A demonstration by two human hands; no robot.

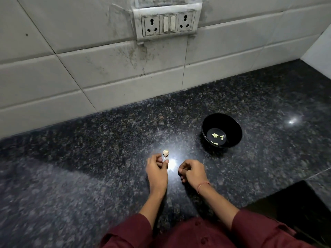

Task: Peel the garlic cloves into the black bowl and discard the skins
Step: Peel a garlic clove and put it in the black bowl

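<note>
Two hands are out over the dark speckled counter (pixel 89 158), and just one garlic clove (pixel 165 152) is in play. The left hand (pixel 157 169) has it, thumb and fingertips pinching the papery tail. The pale clove pokes out past the fingers on the side toward the wall.

The right hand (pixel 192 171) sits just beside the left, the two hands apart and not touching. Its fingers are curled in tight, thumb tucked against the forefinger. Is a scrap of skin caught in there? Cannot tell, it's too small to read. One red thread (pixel 204 184) circles that wrist.

Over to the right and farther back stands one black bowl (pixel 232 123), upright on the counter, near the right hand but clear of it. On its flat bottom lie the peeled pieces (pixel 215 135). I count three pale patches. The far-left patch may be two pieces lying together, so that's three or four.

Behind it all is the white tiled wall (pixel 107 72) with one grimy switch plate (pixel 167 22), carrying two sockets (pixel 151 25) and two switches (pixel 165 24) between them. Two maroon sleeves (pixel 129 233) fill the bottom edge. Two glints (pixel 172 162) shine on the stone, a big one between the hands and a small one right of the bowl.
</note>
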